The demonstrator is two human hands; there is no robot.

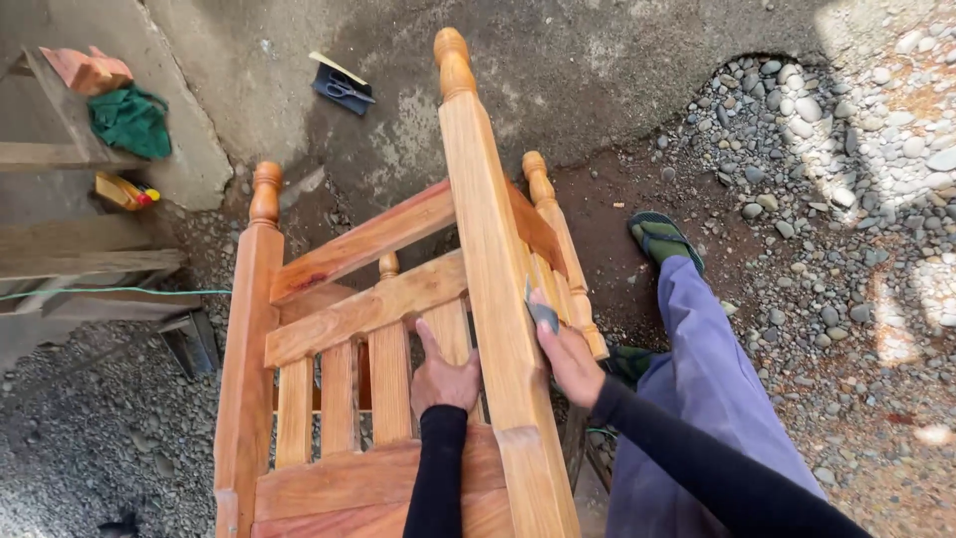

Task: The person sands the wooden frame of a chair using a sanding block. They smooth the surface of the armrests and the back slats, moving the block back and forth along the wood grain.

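A reddish-orange wooden frame (378, 309) with turned knobs, rails and upright slats lies tilted in front of me. Its thick post (490, 239) runs up the middle of the view. My left hand (443, 377) rests flat against a slat just left of that post, fingers closed on the wood. My right hand (566, 351) presses a small grey piece, likely sandpaper (539, 311), against the right face of the post. Both arms wear black sleeves. My leg in blue-purple trousers (702, 399) stands to the right, foot in a green sandal (661, 239).
Scissors on a dark cloth (342, 88) lie on the concrete behind the frame. Wooden planks, a green rag (129, 120) and a brick sit at the left. Loose pebbles (846, 199) cover the ground on the right, gravel on the lower left.
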